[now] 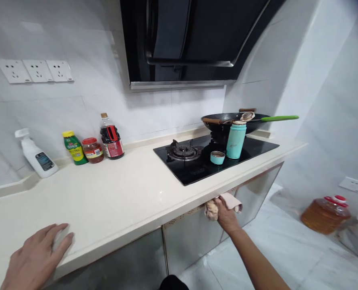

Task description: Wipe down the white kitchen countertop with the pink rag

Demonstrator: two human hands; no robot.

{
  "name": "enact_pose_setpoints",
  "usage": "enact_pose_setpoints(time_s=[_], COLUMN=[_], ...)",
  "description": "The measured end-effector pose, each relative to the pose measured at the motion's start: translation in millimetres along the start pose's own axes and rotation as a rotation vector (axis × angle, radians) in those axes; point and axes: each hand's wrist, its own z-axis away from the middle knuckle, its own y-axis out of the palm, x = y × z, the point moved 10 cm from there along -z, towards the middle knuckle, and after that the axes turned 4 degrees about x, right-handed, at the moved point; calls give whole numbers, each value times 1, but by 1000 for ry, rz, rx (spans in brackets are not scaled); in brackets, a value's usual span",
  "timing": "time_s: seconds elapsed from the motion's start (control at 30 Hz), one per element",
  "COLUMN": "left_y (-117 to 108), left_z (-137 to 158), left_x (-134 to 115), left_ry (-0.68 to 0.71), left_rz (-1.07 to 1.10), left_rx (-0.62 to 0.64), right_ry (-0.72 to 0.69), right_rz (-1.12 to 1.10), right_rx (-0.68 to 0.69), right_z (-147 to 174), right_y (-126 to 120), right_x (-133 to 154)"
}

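My left hand (pixel 36 255) rests on the white countertop (pixel 130 201) near its front edge, fingers apart and holding nothing. Just under the counter's front edge, my right hand (pixel 226 215) grips a pale pink cloth (pixel 232 201) and presses it against the top of the cabinet front (pixel 193 233). A bunched, brownish part of the cloth sticks out to the left of the fingers. Above that hand, a turquoise thermos bottle (pixel 236 141) stands upright on the black gas stove (pixel 197 171), with its turquoise cup lid (pixel 217 158) beside it.
A wok (pixel 257 125) with a green-handled utensil (pixel 280 118) sits on the far burner. Along the wall stand a white spray bottle (pixel 38 155), a green bottle (pixel 75 149), a red-lidded jar (pixel 92 151) and a dark sauce bottle (pixel 111 139). An oil jug (pixel 325 215) is on the floor at right.
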Motion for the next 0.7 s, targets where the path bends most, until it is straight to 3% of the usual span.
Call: enact_pose_setpoints(time_s=[0.13, 0.23, 0.37, 0.53, 0.6, 0.7], left_y=[1, 3, 3, -3, -4, -5], left_z=[0, 0, 2, 11, 14, 17], left_x=[-2, -1, -6, -14, -15, -16], left_ry=[68, 83, 97, 122, 119, 95], left_rz=[18, 8, -31, -12, -17, -20], left_rx=[-56, -57, -39, -36, -38, -21], right_ry=[98, 154, 184, 107, 94, 169], right_rz=[-24, -71, -185, -399, -461, -516], right_rx=[-105, -185, -226, 3, 94, 123], right_z=[-24, -28, -3, 42, 54, 55], right_y=[-32, -40, -14, 31, 29, 3], right_x=[-34, -33, 7, 85, 108, 119])
